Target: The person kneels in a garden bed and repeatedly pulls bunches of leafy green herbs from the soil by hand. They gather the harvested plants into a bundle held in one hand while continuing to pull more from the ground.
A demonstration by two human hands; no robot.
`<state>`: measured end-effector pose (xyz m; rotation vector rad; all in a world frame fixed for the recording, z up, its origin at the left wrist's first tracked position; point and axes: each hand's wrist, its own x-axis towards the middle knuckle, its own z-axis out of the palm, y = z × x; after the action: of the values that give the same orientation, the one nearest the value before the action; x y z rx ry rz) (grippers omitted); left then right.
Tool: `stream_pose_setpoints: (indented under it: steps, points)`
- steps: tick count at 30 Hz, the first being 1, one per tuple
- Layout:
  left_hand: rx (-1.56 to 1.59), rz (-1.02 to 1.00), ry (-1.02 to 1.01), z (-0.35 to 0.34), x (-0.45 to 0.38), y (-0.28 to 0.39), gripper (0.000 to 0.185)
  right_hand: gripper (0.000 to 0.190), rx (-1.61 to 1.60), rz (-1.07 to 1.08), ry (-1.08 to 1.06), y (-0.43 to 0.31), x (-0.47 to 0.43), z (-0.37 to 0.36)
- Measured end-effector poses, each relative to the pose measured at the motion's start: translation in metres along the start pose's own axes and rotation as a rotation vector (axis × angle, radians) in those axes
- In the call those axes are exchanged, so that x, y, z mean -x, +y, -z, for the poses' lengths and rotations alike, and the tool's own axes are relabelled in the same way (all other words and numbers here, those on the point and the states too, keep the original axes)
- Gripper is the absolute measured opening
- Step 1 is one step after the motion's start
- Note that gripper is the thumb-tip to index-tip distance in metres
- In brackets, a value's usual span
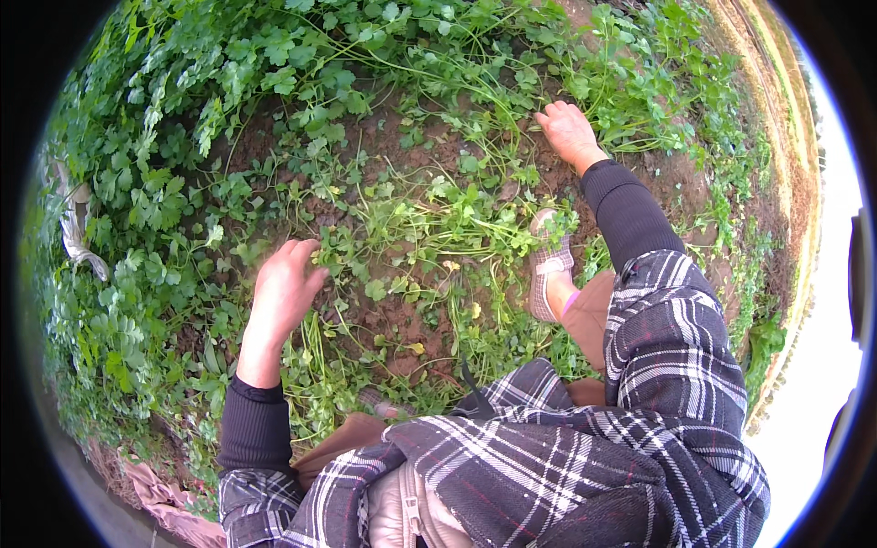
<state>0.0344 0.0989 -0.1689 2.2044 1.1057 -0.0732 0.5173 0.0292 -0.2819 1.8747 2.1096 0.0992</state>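
Observation:
My left hand [284, 291] hovers low over the plants at left of centre. Its thumb stands apart from the bent fingers, and nothing shows between them. Farther forward on the right, my right hand [569, 133] reaches down among thin green stems. Those fingers are curled and their tips partly hidden, so a hold on any stem cannot be made out. Between the hands lie loose, flattened celery-like stems with leaves [438, 229] on brown soil [404, 322]. Some leaves there are yellowed.
Denser upright leafy plants [157, 192] fill the left and far side. One checked shoe [548, 274] stands on the ground, leaves over its toe. A pale twisted cloth or plastic strip [79, 236] lies far left; crumpled pinkish sheeting [164, 500] lies lower left.

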Motion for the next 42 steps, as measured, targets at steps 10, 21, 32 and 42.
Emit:
stream_pose_setpoints:
  steps: [10, 21, 32, 42]
  points:
    - [-0.01, -0.029, 0.018, -0.001, -0.004, 0.001, 0.034, 0.005, 0.061, 0.132, 0.22, -0.006, -0.003, -0.002]
    - [0.055, -0.021, 0.006, 0.002, -0.001, 0.004, 0.034, 0.023, 0.194, 0.01, -0.665, 0.026, -0.023, 0.034]
    - [0.002, 0.022, 0.024, 0.0, 0.001, 0.016, 0.034, 0.007, 0.094, 0.58, 0.039, -0.092, -0.098, 0.196]
    - [0.051, 0.315, 0.004, 0.026, 0.004, 0.031, 0.035, 0.018, -0.162, 0.342, -0.77, 0.034, 0.054, 0.109]
